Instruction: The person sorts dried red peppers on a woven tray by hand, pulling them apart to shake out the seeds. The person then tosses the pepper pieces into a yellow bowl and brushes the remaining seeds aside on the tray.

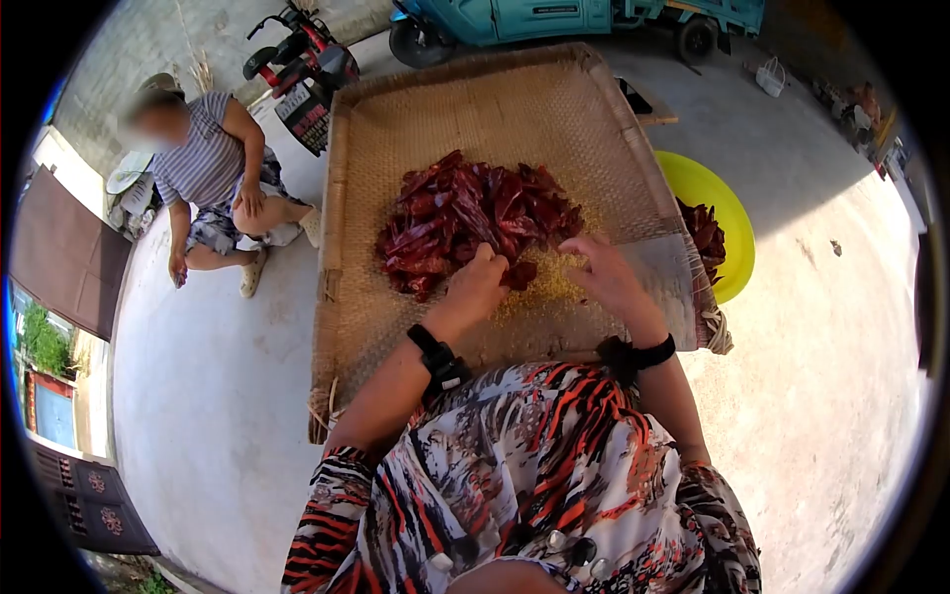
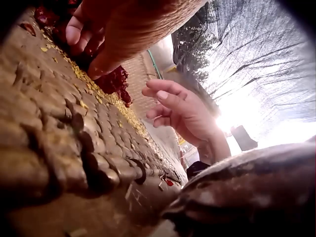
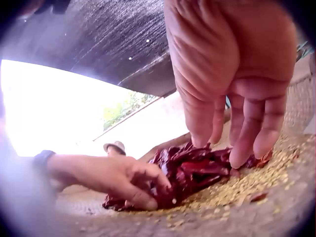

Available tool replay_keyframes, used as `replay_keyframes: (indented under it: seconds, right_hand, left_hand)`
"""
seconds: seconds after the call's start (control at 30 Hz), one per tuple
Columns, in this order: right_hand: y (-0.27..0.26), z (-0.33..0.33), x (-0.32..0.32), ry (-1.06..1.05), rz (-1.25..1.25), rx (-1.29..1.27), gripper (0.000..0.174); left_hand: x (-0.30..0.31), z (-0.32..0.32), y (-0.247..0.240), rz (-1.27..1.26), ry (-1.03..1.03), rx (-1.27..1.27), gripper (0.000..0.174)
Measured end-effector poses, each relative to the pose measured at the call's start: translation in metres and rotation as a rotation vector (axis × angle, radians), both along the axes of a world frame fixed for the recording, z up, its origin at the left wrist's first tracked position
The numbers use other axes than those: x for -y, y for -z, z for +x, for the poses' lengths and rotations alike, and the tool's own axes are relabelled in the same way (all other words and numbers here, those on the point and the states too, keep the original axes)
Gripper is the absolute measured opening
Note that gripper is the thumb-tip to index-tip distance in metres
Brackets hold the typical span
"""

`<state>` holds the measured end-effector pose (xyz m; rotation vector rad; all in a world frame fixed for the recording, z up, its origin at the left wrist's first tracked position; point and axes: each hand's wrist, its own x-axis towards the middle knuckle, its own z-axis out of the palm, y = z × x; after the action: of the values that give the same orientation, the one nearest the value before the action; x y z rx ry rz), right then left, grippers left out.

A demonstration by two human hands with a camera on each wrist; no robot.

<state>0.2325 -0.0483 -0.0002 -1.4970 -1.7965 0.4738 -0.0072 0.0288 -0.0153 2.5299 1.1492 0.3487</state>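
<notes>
A heap of dried red chillies (image 1: pixel 465 213) lies in the middle of a large woven tray (image 1: pixel 485 104). My left hand (image 1: pixel 477 287) is at the heap's near side, its bent fingers and thumb around a dried chilli (image 2: pixel 116 81) at the edge. To the right, my right hand (image 1: pixel 609 277) hovers over scattered yellow seeds (image 1: pixel 554 287), fingers loosely bent and nothing in them. In the right wrist view its fingertips (image 3: pixel 239 157) hang down close beside the chillies.
A yellow basin (image 1: pixel 732 223) with more chillies stands right of the tray. Under the right forearm lies a flat greyish sheet (image 1: pixel 658 272) along the tray's edge. A seated person (image 1: pixel 213 158) is at the left; a red scooter (image 1: pixel 307 74) and a blue cargo vehicle (image 1: pixel 554 20) stand behind.
</notes>
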Motion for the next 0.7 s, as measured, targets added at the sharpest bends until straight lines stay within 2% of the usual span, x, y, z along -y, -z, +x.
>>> replay_keyframes:
  seconds: [0.03, 0.13, 0.23, 0.33, 0.43, 0.53, 0.6, 0.7]
  right_hand:
    - [-0.002, -0.012, -0.002, -0.069, -0.029, 0.039, 0.037]
    - [0.007, -0.035, -0.015, -0.213, 0.12, 0.084, 0.043]
    - [0.01, -0.047, -0.024, -0.247, -0.014, 0.187, 0.043]
    - [0.019, -0.05, -0.028, -0.284, 0.076, 0.029, 0.035]
    - [0.017, -0.046, -0.025, -0.295, -0.089, -0.195, 0.032]
    - [0.001, -0.045, -0.015, -0.29, -0.034, -0.318, 0.028]
    - [0.009, -0.042, -0.017, -0.239, -0.032, -0.298, 0.028]
    - [0.017, -0.038, -0.02, -0.205, 0.015, -0.293, 0.027]
  left_hand:
    - [0.0, -0.001, 0.001, 0.015, 0.006, 0.022, 0.032]
    - [0.002, 0.0, 0.001, 0.061, 0.034, 0.09, 0.03]
    - [0.01, 0.001, -0.006, 0.089, 0.064, 0.161, 0.03]
    - [0.016, 0.003, -0.012, 0.06, 0.068, 0.256, 0.029]
    - [0.018, 0.005, -0.017, -0.017, 0.088, 0.394, 0.029]
    - [0.026, 0.009, -0.023, -0.142, 0.075, 0.521, 0.029]
    - [0.026, 0.009, -0.019, -0.233, 0.049, 0.635, 0.028]
    - [0.025, 0.006, -0.028, -0.269, 0.005, 0.555, 0.029]
